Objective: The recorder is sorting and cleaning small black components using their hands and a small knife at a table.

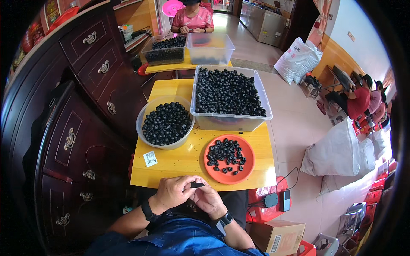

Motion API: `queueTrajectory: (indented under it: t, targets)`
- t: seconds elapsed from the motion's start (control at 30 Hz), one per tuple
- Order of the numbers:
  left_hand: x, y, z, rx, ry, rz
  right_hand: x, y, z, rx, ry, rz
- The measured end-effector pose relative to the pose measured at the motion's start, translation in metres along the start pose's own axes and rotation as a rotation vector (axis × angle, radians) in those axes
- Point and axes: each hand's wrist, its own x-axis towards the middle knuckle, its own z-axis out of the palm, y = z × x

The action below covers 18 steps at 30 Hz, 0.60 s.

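My left hand [171, 193] and my right hand [208, 197] meet just off the near edge of the yellow table [179, 164], with closed fingers. A short, flat black piece [197, 185], perhaps part of a small knife, sticks out from my left fingers across the right ones. Whatever my right fingers pinch is hidden. Ahead of them, an orange plate [222, 177] carries small black rings [225, 149], heaped at its far side and scattered nearer. A round clear tub [171, 146] full of similar black pieces stands to its left. Behind the plate, a big clear bin [226, 123] is filled with more.
A white square label [150, 158] lies on the table. Dark drawers [64, 141] flank my left. At right are a red stool [267, 213] with cabled devices, a cardboard box [277, 237] and white sacks [333, 149]. Another person [193, 19] sits opposite, behind two bins.
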Motion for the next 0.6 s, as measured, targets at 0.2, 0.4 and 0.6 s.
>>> queueTrajectory:
  t: [0.2,0.4,0.6]
  targets:
    - [0.003,0.0,0.001,-0.095,0.014,-0.015,0.0,0.001,-0.006,0.014,0.022,0.001]
    - [-0.001,-0.001,0.004,-0.292,0.023,-0.13,-0.001,0.003,0.0,-0.048,0.128,-0.013]
    - [-0.003,-0.002,0.003,-0.224,0.037,-0.083,-0.001,0.003,0.003,-0.07,0.12,-0.037]
